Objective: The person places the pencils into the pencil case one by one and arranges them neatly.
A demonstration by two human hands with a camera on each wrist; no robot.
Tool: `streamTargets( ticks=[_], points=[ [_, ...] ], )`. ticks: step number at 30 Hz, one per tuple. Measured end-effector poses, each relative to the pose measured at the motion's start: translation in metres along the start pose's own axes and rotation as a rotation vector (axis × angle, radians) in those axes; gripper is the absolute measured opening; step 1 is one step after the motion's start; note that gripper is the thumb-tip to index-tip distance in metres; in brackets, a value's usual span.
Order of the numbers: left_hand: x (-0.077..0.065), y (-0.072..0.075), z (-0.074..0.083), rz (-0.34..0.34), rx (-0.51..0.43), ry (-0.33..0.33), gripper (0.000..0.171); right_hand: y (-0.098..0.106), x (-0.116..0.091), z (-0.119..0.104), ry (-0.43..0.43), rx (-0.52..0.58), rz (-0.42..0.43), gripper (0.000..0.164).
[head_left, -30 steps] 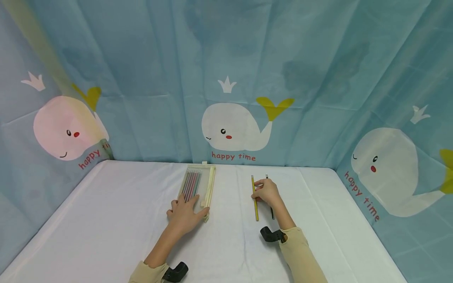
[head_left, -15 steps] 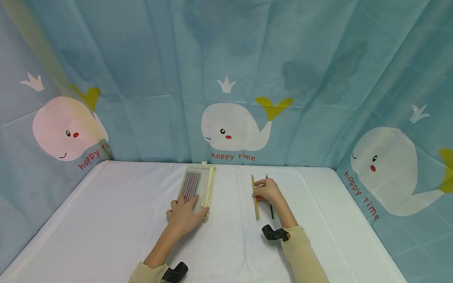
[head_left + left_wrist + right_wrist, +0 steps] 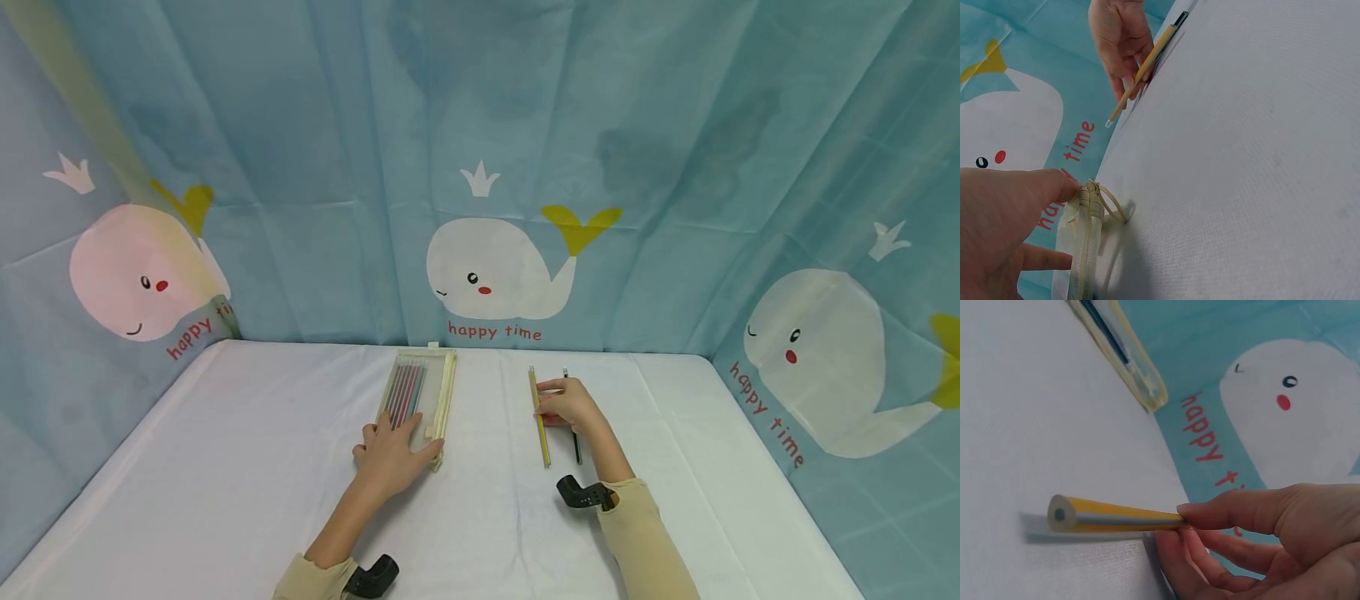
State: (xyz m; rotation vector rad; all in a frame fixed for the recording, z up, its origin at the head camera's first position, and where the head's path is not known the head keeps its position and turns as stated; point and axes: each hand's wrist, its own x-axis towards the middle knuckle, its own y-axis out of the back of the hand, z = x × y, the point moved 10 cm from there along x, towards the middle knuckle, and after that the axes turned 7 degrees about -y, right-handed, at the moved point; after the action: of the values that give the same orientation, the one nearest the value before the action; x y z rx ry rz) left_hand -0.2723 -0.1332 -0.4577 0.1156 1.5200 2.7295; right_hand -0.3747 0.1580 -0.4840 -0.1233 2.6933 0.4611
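Note:
A clear pencil case (image 3: 435,385) with cream edging and a zip lies toward the back of the table, several coloured pencils (image 3: 405,387) visible inside it. My left hand (image 3: 393,457) rests spread over its near end. In the left wrist view, the thumb touches the zip end. With thumb and fingertips, my right hand (image 3: 570,404) pinches a yellow pencil (image 3: 542,437); its eraser end points away, tilted up off the table. In the right wrist view, the pencil's round near end faces the camera. A dark pencil (image 3: 577,448) lies under the right hand, partly hidden.
A white cloth (image 3: 480,533) covers the table. Behind and on both sides hangs a blue curtain (image 3: 322,275) printed with whales. Black wrist cameras (image 3: 581,493) sit at both sleeves.
The yellow pencil's far end has risen and swung slightly left in my right hand. My right forearm has shifted a little to the right. The left hand and pencil case look unchanged.

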Motion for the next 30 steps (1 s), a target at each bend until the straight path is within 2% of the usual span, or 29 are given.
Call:
streamTargets(
  ticks=[18,30],
  points=[
    [0.0,0.0,0.0,0.003,-0.008,-0.007,0.069,-0.009,0.003,0.004,-0.071,0.073,-0.089,0.055],
    [0.001,-0.001,0.0,0.003,-0.001,-0.01,0.071,-0.019,0.001,-0.003,-0.015,0.131,-0.173,0.056]
  ],
)
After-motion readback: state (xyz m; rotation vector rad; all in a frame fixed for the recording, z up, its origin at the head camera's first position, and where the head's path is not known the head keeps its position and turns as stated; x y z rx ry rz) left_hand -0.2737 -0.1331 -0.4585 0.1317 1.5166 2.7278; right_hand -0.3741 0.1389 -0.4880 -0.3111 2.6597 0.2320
